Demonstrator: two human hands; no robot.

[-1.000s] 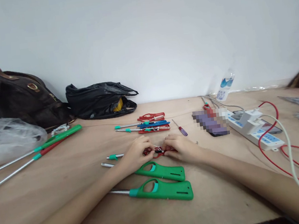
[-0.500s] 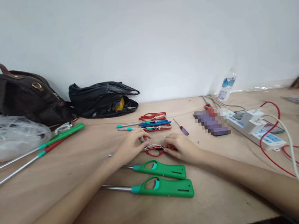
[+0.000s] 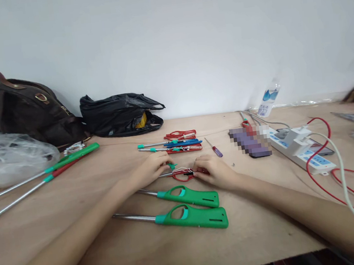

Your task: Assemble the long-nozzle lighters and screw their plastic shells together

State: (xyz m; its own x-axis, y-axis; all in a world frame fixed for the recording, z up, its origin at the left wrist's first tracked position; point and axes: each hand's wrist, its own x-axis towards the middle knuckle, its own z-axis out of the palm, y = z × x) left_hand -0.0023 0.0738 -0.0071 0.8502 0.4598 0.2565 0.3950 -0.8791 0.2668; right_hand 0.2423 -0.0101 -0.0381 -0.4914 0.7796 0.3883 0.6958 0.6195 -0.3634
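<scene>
At frame centre, red lighter (image 3: 187,174) lies open, white wire (image 3: 183,168) showing, apparently unfinished. Left hand (image 3: 151,168) pinches teal piece (image 3: 172,166), right hand's (image 3: 216,171) grip clamped on lighter; two green lighters (image 3: 204,220), lower centre, look closed.

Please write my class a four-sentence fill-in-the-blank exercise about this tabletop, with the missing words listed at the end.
The left hand has a small green piece at its fingertips, while the right hand holds an opened lighter handle coloured ____.
Nearer the person than both hands lie ____ green-handled lighters.
Beyond the right hand, the screwdriver has a ____ handle.
In the picture, the bottle stands to the ____ of the black plastic bag.

Missing words: red; two; purple; right.
</scene>
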